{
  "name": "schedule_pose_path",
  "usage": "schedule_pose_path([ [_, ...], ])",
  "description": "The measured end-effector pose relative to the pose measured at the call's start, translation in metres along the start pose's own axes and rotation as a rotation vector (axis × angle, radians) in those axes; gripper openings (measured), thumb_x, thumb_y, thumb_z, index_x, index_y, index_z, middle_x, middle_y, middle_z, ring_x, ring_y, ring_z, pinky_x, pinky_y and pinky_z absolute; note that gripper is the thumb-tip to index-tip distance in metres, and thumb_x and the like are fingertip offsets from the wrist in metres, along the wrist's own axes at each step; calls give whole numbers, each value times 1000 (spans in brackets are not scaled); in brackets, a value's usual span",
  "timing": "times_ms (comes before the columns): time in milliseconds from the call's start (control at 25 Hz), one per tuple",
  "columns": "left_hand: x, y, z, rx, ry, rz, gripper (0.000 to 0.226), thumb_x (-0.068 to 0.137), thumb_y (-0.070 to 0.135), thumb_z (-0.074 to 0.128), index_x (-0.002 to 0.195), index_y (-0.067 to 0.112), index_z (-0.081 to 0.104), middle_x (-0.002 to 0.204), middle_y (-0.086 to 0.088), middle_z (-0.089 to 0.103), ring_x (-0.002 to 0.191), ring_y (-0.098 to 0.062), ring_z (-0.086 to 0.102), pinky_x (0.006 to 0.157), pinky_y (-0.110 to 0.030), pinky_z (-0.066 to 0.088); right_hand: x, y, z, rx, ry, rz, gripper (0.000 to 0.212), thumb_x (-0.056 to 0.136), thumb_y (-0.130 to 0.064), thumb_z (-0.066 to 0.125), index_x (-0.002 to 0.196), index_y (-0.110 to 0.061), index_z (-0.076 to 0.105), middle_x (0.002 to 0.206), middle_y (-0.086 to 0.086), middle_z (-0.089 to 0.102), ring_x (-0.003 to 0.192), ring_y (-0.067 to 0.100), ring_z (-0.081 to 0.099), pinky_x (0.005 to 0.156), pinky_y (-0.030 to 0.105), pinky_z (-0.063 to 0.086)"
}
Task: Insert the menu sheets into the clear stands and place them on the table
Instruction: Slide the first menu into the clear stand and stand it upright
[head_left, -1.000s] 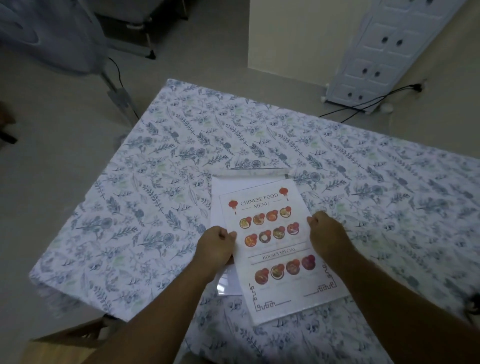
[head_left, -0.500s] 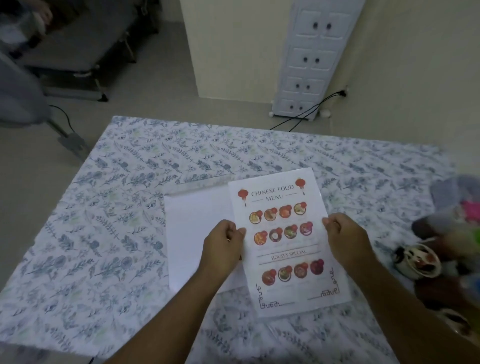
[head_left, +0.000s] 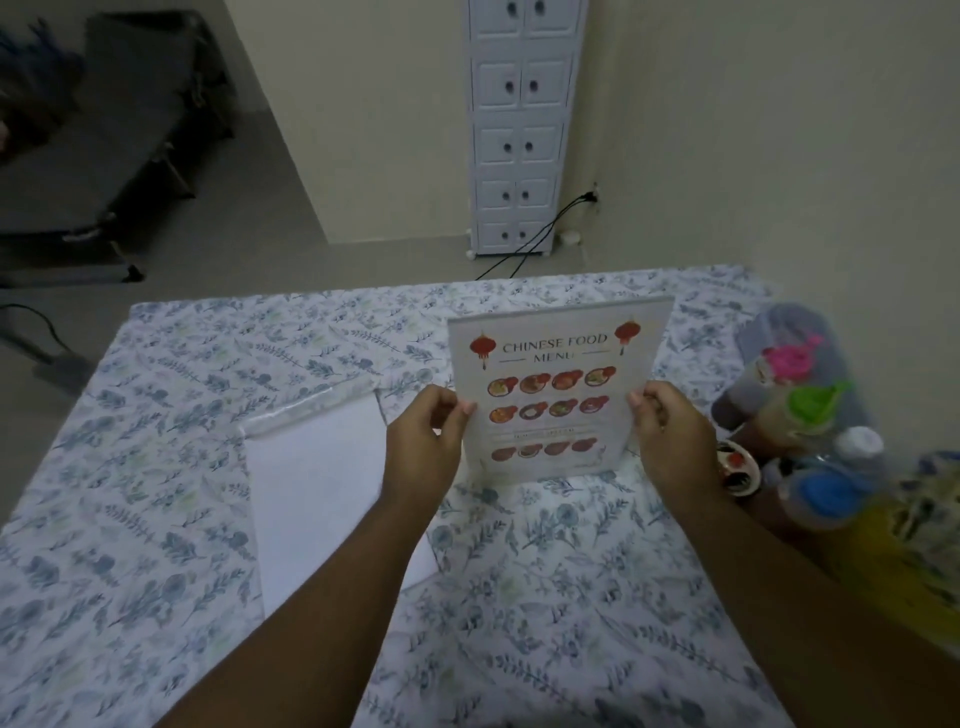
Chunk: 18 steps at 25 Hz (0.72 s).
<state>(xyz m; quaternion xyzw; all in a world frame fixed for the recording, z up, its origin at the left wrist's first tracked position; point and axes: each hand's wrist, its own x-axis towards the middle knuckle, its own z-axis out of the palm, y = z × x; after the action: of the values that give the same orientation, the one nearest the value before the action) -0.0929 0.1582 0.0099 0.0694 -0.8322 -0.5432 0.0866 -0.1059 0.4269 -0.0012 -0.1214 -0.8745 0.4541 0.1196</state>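
A clear stand holding the Chinese food menu sheet (head_left: 558, 389) stands nearly upright on the floral tablecloth (head_left: 182, 467), its lower edge resting on the cloth. My left hand (head_left: 426, 441) pinches its left edge and my right hand (head_left: 670, 436) pinches its right edge. A second clear stand (head_left: 322, 488) lies flat to the left with a white sheet in it, blank side up, partly hidden by my left forearm.
Several bottles with pink, green, white and blue caps (head_left: 810, 431) crowd the table's right side, beside a small patterned cup (head_left: 737, 467). A white drawer cabinet (head_left: 519, 130) stands against the wall behind, with black cables on the floor.
Both hands lifted the menu stand from lying flat on the other stand, moved it right and tipped it upright. The view swung right, bringing the bottles into sight.
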Motion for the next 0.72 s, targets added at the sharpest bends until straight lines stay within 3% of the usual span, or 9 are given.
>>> schedule_pose_path([
  [80,-2,-1,2,-6,-2,21,17,99,28,65,85,38,64,92,26,73,83,1,70,67,-11,53,0,6,1,26,-9,-25,13,101,-24,56,92,-29,63,79,-14,67,73,-12,61,54,8,41],
  [320,-8,0,5,5,7,48,17,101,32,60,98,47,68,98,35,72,93,6,70,73,-11,56,7,12,0,25,-47,-72,15,101,-20,56,94,-15,68,86,-1,72,78,16,67,61,31,54],
  [520,-5,2,9,5,35,32,21,102,32,59,95,50,68,97,35,72,92,6,70,71,-9,54,10,13,4,-3,-54,-76,17,102,-20,56,87,-15,63,77,0,68,68,19,62,53,26,41],
  [720,2,-4,12,11,39,2,15,102,33,59,100,39,73,95,26,75,92,5,70,70,-8,53,12,12,7,26,-48,-55,17,102,-20,55,91,-13,66,80,3,70,70,19,64,54,30,49],
])
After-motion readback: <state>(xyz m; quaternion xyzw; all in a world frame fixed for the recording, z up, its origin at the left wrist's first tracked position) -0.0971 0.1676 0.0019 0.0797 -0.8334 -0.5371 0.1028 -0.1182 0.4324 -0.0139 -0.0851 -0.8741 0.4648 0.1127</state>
